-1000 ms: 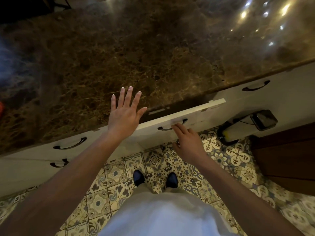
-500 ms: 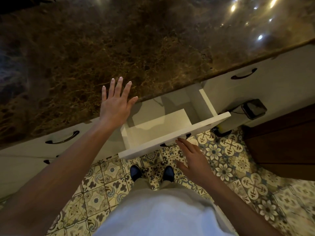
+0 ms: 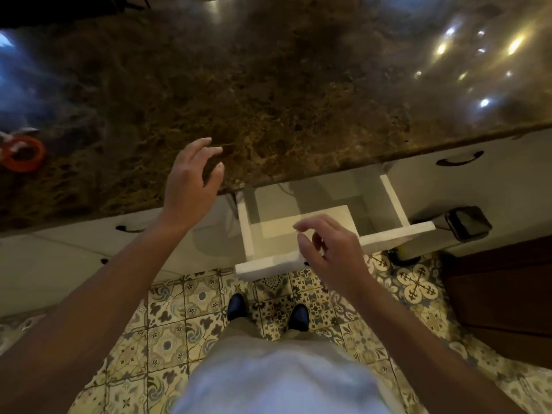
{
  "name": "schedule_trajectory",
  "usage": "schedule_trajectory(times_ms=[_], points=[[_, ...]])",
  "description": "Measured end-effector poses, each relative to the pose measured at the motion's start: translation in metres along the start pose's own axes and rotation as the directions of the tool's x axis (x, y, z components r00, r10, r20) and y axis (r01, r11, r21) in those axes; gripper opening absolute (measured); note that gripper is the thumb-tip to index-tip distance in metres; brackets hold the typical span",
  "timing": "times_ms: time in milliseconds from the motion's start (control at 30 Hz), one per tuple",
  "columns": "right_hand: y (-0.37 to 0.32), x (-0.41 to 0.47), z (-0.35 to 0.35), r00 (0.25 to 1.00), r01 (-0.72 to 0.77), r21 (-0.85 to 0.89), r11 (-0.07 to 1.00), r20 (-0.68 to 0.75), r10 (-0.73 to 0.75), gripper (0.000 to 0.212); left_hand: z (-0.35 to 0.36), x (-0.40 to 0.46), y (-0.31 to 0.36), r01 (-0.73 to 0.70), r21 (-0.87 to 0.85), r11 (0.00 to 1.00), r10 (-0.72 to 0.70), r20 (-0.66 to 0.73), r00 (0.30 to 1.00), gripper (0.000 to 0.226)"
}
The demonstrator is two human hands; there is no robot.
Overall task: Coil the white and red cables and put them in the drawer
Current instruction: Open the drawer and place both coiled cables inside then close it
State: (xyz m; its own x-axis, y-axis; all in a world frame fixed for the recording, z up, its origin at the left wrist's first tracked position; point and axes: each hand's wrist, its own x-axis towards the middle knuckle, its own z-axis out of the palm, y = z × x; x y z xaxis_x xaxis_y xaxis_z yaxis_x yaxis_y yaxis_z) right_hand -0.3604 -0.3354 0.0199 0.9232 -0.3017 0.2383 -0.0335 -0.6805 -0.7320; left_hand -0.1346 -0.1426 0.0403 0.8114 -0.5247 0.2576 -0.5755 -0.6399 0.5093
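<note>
A white drawer (image 3: 397,233) stands pulled out below the brown marble counter (image 3: 268,94); its inside looks bare. My right hand (image 3: 331,249) hovers over the drawer's front edge, fingers loosely curled, holding nothing. My left hand (image 3: 192,180) floats above the counter's front edge, left of the drawer, fingers apart and empty. A coiled red cable (image 3: 22,153) lies on the counter at the far left. A bit of white cable (image 3: 18,133) shows beside it, mostly cut off by the frame.
Shut white drawers with dark handles (image 3: 460,159) flank the open one. A small bin with a dark lid (image 3: 467,222) stands on the patterned tile floor right of the drawer. A dark wooden cabinet (image 3: 501,294) is at the right. My shoes (image 3: 237,306) are under the drawer.
The drawer went from nearly shut to pulled out. My right hand has let go of the handle and risen above the front edge. My left hand lifted off the counter and curled.
</note>
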Motion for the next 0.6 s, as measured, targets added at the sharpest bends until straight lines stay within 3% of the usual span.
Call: schedule_trajectory(times_ms=[100,333,467,600], points=[[-0.025,0.045,0.027,0.995,0.093,-0.013,0.996,0.049,-0.092,0.027,-0.04,-0.013,-0.04,0.03,-0.005,1.0,-0.031,-0.089,0.996,0.032],[-0.1,0.143,0.124,0.964,0.202,-0.041,0.979,0.185,-0.191,0.032,-0.146,-0.044,-0.171,0.272,0.056,0.961,-0.247,-0.278,0.928,0.03],[-0.149,0.197,0.195,0.958,0.204,-0.054,0.977,0.214,-0.189,0.035,-0.198,-0.051,-0.241,0.418,0.083,0.905,-0.361,-0.373,0.855,0.027],[-0.196,0.241,0.259,0.958,0.172,-0.07,0.983,0.245,-0.15,0.039,-0.232,-0.046,-0.305,0.513,0.041,0.857,-0.467,-0.359,0.808,0.03]])
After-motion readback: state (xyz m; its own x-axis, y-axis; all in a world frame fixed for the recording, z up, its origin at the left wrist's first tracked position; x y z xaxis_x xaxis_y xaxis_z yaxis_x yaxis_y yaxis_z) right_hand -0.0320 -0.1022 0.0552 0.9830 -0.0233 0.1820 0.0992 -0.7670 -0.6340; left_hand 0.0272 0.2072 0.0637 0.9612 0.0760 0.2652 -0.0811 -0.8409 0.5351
